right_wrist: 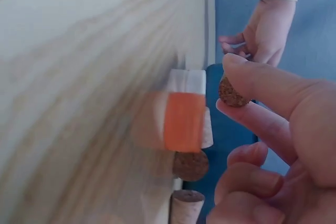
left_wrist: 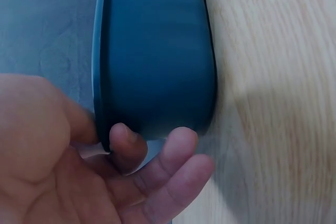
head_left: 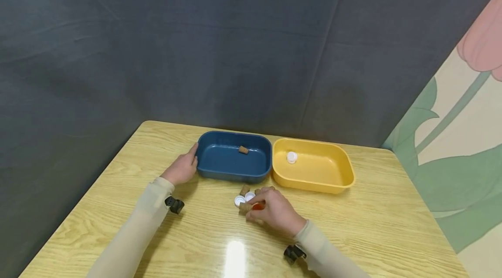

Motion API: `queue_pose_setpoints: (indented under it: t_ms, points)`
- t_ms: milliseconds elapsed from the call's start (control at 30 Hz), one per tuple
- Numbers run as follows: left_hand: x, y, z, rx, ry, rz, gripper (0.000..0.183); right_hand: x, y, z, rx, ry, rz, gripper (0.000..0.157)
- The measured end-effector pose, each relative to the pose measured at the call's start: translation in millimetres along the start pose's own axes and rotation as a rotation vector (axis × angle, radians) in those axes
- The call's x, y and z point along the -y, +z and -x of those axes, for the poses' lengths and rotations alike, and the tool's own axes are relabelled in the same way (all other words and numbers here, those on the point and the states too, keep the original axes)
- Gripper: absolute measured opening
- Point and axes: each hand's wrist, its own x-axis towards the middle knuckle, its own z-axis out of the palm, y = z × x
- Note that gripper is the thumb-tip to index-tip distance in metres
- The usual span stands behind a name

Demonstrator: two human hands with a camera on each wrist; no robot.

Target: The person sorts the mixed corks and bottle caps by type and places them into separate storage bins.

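Navy plastic bin (head_left: 231,176), one brown cork cylinder (head_left: 243,150) inside, is gripped by left hand (head_left: 182,168), second cork (right_wrist: 233,95) by right hand (head_left: 277,211); others (head_left: 245,190) remain.

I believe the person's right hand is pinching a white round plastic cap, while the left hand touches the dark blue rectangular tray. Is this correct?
The cap is wrong: the right hand pinches a brown cylindrical cork, as the right wrist view shows. The left hand does touch the dark blue rectangular tray.
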Motion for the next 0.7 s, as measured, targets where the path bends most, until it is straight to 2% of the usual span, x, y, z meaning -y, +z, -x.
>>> queue_pose_setpoints:
  t_ms: [200, 467, 700]
  points:
    - [2.7, -5.3, 0.5, 0.006, -0.026, 0.071, 0.057, 2.9, -10.9, 0.7, -0.020, 0.064, -0.013, 0.022]
    - [7.0, -2.9, -2.8, 0.043, -0.060, 0.211, 0.057, 4.6, -24.8, -4.5, -0.049, 0.015, -0.043, 0.020]
    - [7.6, 0.1, -4.1, 0.048, -0.073, 0.237, 0.056, 10.9, -50.8, -15.7, -0.086, -0.002, -0.064, 0.021]
